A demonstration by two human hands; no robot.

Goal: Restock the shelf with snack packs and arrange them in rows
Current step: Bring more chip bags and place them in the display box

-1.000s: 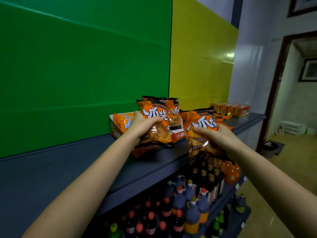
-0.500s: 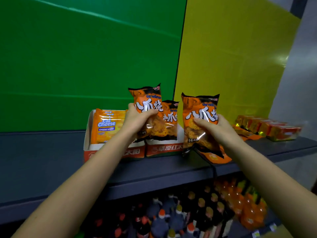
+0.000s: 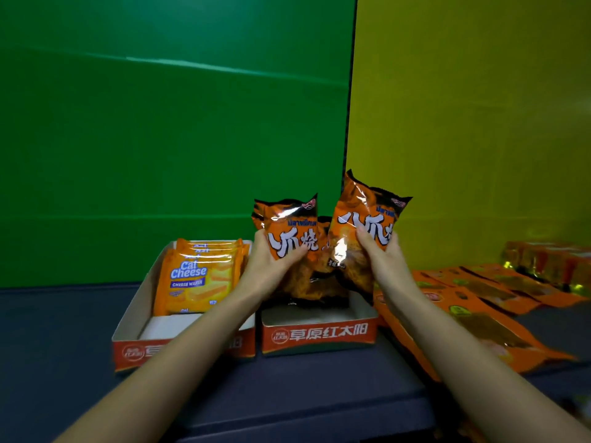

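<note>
I'd keep each hand's fingers clamped on its glossy orange foil snack pack, both upright above the red-fronted cardboard tray, and seat them squarely behind its front wall.

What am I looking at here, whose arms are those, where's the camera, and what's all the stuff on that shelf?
No machine here: a person is restocking a shelf with bare hands. The one picture comes from a wide-angle camera worn on the head, looking forward and down, so both arms reach in from the bottom. The left hand holds an orange snack pack, and the right hand holds a second snack pack; both sit over the right cardboard tray, which already has similar packs at the back. The left tray holds a row of Cal Cheese wafer packs. Flat orange pouches lie to the right on the dark shelf. Green and yellow panels stand behind.
</note>
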